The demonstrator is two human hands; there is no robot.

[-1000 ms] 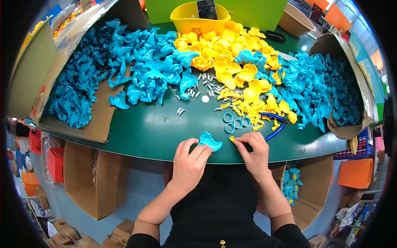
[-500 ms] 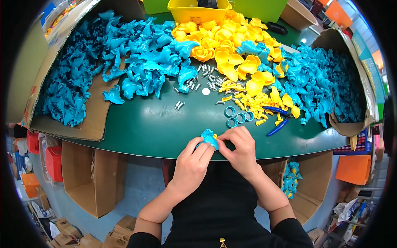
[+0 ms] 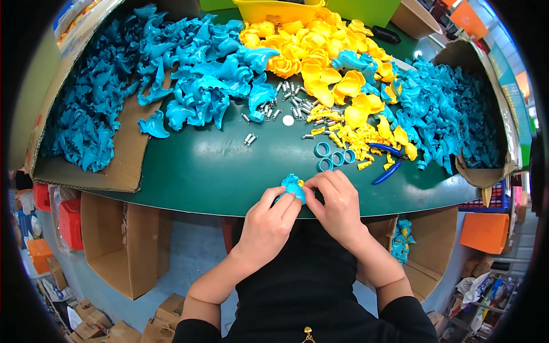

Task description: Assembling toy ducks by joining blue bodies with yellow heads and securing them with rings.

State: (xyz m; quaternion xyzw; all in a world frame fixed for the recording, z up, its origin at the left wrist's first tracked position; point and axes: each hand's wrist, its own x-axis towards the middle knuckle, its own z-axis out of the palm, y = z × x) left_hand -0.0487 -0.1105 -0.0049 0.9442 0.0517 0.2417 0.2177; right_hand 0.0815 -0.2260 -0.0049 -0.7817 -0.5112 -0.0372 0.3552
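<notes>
At the near edge of the green table, a wavy blue plastic piece (image 3: 290,186) is held between my two hands. My left hand (image 3: 267,223) is closed on its left side, the fingers bent over its near part. My right hand (image 3: 336,201) pinches its right edge with thumb and forefinger. A small yellow plastic part (image 3: 301,183) shows at that edge, beside the right fingertips; whether it sits inside the blue piece is hidden. Several blue rings (image 3: 326,164) lie just beyond my right hand. To their right rest blue-handled pliers (image 3: 388,173).
Small metal cylinders (image 3: 250,139) and a white disc (image 3: 288,120) lie mid-table. Beyond are heaps of blue pieces (image 3: 200,97) and yellow cups (image 3: 320,74), plus small yellow parts (image 3: 366,134). Cardboard boxes (image 3: 128,166) flank the table; a yellow bin (image 3: 274,11) stands at the back.
The view has shifted slightly. Both hands keep hold of the blue piece at the table edge, with only a small change in finger position.
</notes>
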